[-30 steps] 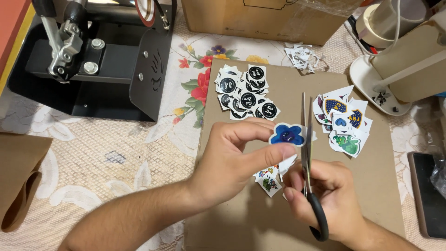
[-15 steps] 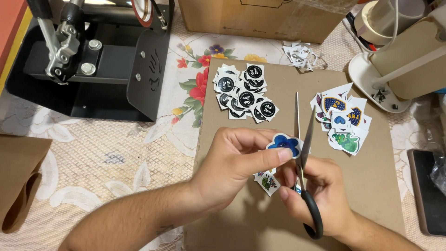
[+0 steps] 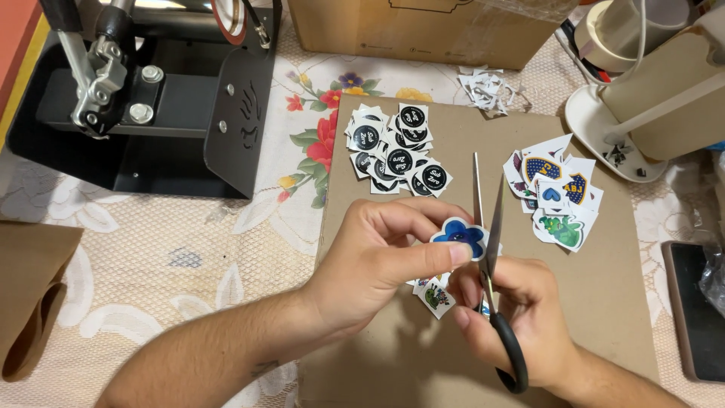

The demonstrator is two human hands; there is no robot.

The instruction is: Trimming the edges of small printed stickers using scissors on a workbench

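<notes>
My left hand [image 3: 381, 261] pinches a blue flower-shaped sticker [image 3: 461, 236] with a white border, holding it above a brown cardboard sheet [image 3: 604, 302]. My right hand [image 3: 521, 306] grips black-handled scissors [image 3: 489, 249], blades open and pointing away from me, with the sticker's right edge between them. Under my hands lie a few small cut stickers [image 3: 434, 295]. On the cardboard, a pile of round black stickers on white squares [image 3: 396, 151] sits at the far left. A pile of colourful stickers [image 3: 557, 195] lies at the right.
A black press machine [image 3: 143, 98] stands at the far left on a flowered lace tablecloth [image 3: 174, 257]. A cardboard box [image 3: 423, 30] is at the back, paper scraps [image 3: 483, 87] beside it. A beige device [image 3: 664, 98] on a white base stands right. A dark phone [image 3: 698, 310] lies at the right edge.
The blue sticker has been turned slightly in my left hand and the scissors' blades have opened around its right edge. Both hands stayed in about the same place.
</notes>
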